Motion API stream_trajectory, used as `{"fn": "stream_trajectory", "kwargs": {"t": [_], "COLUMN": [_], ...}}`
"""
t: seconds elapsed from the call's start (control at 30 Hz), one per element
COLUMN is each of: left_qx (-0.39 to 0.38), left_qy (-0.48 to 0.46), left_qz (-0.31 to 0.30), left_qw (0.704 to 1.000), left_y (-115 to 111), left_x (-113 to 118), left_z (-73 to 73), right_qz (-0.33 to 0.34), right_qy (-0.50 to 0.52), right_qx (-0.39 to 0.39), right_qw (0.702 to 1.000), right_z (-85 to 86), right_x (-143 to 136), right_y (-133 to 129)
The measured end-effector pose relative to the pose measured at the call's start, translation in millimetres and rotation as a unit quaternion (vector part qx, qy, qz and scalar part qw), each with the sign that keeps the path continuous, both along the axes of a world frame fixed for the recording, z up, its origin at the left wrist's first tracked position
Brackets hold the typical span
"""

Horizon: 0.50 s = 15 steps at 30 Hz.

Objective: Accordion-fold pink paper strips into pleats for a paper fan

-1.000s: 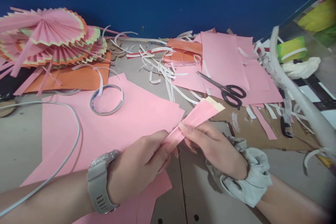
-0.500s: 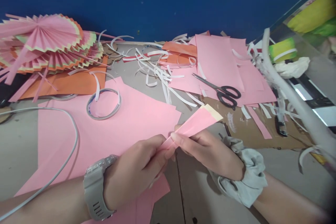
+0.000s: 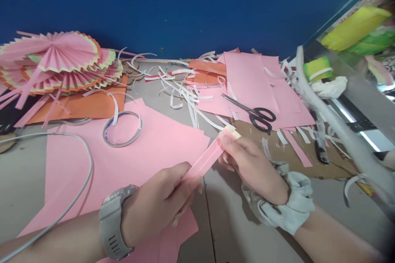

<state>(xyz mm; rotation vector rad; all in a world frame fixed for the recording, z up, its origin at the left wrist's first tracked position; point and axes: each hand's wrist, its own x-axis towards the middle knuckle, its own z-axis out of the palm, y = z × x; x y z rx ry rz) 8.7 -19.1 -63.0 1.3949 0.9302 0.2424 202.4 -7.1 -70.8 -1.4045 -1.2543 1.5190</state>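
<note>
Ref = scissors (image 3: 259,116). Pink folded strip (image 3: 204,162) nearside-L of ref; L hand (image 3: 162,199) curled closed on its lower end, R hand (image 3: 248,166) pinching its upper end, thumb on top. Blue panel (image 3: 185,8) bounds far side of ref; grey tabletop (image 3: 237,230) gives room nearside. Ct: 1 strip, 1 scissors, 1 watch (image 3: 110,224), 1 scrunchie (image 3: 294,203).

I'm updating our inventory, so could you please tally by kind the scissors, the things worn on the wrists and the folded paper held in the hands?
Folded paper: 1
Scissors: 1
Watch: 1
Scrunchie: 1
Total: 4
</note>
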Motion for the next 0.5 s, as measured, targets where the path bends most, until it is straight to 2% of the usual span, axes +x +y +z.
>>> {"fn": "stream_trajectory", "kwargs": {"t": [0.13, 0.33, 0.5], "left_qx": [-0.003, -0.021, -0.043], "left_qy": [-0.015, -0.038, -0.058], "left_qz": [-0.006, -0.004, 0.006], "left_qw": [1.0, 0.999, 0.997], "left_y": [1.3, 1.7, 2.1], "left_x": [-1.0, -0.4, -0.3], "left_z": [-0.5, -1.1, -2.4], "right_qz": [-0.024, -0.012, 0.01], "right_qy": [0.024, 0.115, 0.113], "right_qx": [0.021, -0.036, 0.009], "right_qw": [0.999, 0.993, 0.993], "right_z": [-0.3, 2.1, 0.3], "right_x": [0.9, -2.6, -0.8], "right_y": [5.6, 6.1, 4.4]}}
